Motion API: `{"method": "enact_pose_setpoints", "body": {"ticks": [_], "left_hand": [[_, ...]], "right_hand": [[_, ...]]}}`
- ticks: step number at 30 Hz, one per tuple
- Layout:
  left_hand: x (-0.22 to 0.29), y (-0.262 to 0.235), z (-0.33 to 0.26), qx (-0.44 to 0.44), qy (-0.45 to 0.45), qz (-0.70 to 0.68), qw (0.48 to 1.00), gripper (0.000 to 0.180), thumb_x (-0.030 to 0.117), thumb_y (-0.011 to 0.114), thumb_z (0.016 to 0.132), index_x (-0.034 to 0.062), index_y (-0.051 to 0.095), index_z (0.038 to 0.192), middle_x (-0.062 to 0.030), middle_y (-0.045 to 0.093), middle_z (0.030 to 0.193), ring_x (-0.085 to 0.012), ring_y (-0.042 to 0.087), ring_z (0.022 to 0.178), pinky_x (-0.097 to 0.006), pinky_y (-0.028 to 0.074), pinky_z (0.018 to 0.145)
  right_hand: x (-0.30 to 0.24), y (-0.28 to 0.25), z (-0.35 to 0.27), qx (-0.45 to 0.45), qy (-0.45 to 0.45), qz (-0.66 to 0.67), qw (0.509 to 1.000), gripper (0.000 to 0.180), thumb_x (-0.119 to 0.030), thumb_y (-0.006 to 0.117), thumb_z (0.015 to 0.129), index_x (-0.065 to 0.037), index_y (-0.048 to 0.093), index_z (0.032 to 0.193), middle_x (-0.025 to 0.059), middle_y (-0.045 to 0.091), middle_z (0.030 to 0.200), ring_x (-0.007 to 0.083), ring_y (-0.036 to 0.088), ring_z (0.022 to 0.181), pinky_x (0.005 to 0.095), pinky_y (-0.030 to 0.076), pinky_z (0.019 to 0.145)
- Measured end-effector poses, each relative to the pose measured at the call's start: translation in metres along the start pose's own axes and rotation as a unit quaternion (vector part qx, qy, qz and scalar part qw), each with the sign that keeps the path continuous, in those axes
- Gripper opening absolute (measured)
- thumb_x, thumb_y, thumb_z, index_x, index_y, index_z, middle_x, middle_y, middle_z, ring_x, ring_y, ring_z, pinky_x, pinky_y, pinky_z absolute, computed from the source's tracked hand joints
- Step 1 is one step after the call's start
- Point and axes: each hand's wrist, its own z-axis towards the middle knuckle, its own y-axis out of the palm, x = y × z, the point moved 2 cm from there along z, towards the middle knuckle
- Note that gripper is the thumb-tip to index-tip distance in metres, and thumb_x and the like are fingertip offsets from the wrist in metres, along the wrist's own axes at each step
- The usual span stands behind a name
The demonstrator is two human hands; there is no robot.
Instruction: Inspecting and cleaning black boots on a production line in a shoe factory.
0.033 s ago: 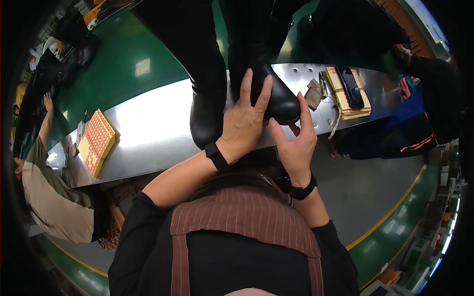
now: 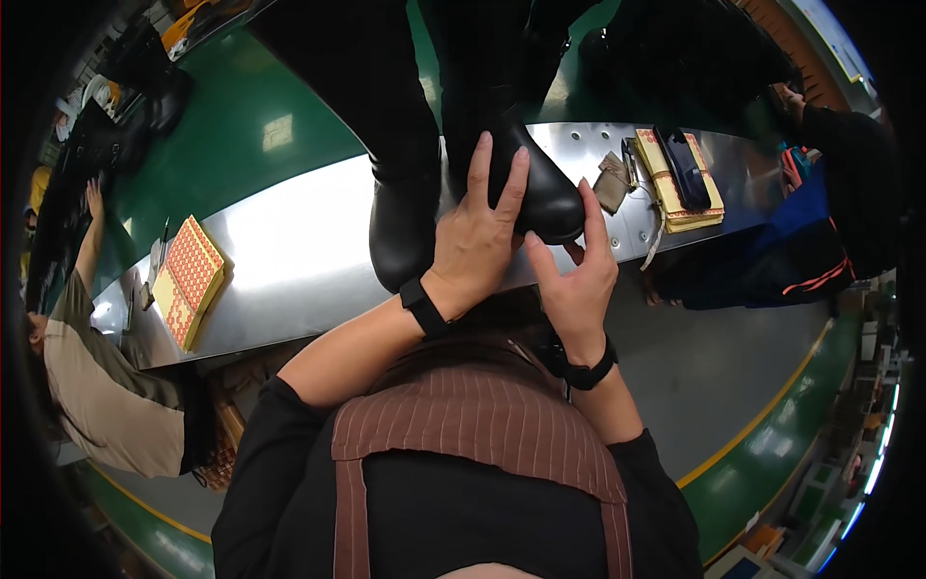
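A tall black leather boot stands with its rounded toe turned toward me at the near edge of the metal bench. My left hand grips its left side, two fingers stretched up over the leather; its other fingers are mostly hidden. Around the front right of the toe, my right hand has thumb and forefinger spread, with other fingertips tucked under the sole. A second black boot stands just left of my left hand, untouched, its toe also toward me.
A shiny metal bench runs across. Left lies a yellow-and-red patterned pad. Right are a brown cloth scrap and a dark phone on a similar pad. People work at far left and right; more black boots stand beyond.
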Motion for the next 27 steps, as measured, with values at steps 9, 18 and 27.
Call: {"method": "enact_pose_setpoints", "body": {"ticks": [9,18,27], "left_hand": [[-0.004,0.002,-0.003,0.024,0.009,-0.014,1.000,0.094,0.001,0.073,0.066,0.0124,0.030,0.149,-0.0282,0.020,0.153,-0.0370,0.068,0.079,-0.038,0.059,0.061],[-0.007,-0.001,-0.008,0.021,0.005,-0.049,0.999,0.091,-0.001,0.071,0.070,0.0143,0.030,0.149,-0.0260,0.021,0.153,-0.0385,0.068,0.085,-0.038,0.060,0.066],[-0.005,-0.006,0.002,0.012,-0.006,-0.055,0.998,0.091,0.000,0.072,0.069,0.0165,0.031,0.149,-0.0243,0.021,0.154,-0.0388,0.067,0.084,-0.040,0.059,0.065]], "right_hand": [[0.001,-0.003,0.005,0.006,-0.056,-0.012,0.998,0.065,-0.006,0.068,0.073,0.007,0.050,0.134,0.0251,0.060,0.125,0.0319,0.061,0.115,0.0361,0.049,0.097],[0.011,-0.023,0.021,-0.047,0.021,0.170,0.984,0.043,0.004,0.060,0.077,0.006,0.064,0.120,0.0167,0.066,0.116,0.0205,0.065,0.104,0.0300,0.053,0.088],[-0.007,-0.013,0.014,-0.079,0.028,0.123,0.989,0.060,-0.008,0.070,0.076,0.004,0.049,0.131,0.0173,0.055,0.127,0.0248,0.056,0.118,0.0355,0.052,0.091]]}}
